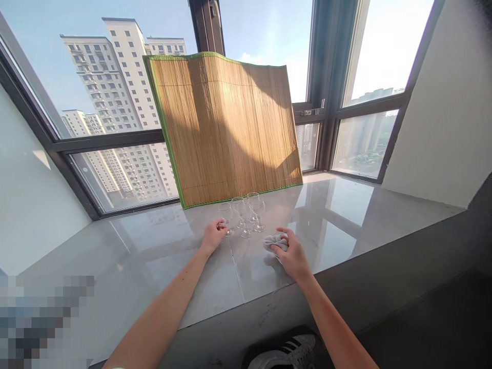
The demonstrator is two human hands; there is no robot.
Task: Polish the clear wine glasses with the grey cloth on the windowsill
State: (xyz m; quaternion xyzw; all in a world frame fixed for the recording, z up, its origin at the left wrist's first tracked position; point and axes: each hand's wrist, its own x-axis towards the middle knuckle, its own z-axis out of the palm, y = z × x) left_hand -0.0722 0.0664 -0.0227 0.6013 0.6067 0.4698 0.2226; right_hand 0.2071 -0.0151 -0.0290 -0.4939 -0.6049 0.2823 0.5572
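Several clear stemmed glasses stand upright in a close group on the glossy grey tiled sill. My left hand is at the left side of the group, with its fingers closed around the stem of the leftmost wine glass. That glass's foot appears to be at sill level. To the right of the group, my right hand grips a crumpled pale grey cloth just over the sill. Its index finger stretches out above the cloth.
Behind the glasses a folded bamboo mat with green edging leans against the window frame. White walls bound the sill on both sides. Its front edge drops off near my forearms, and a shoe shows below.
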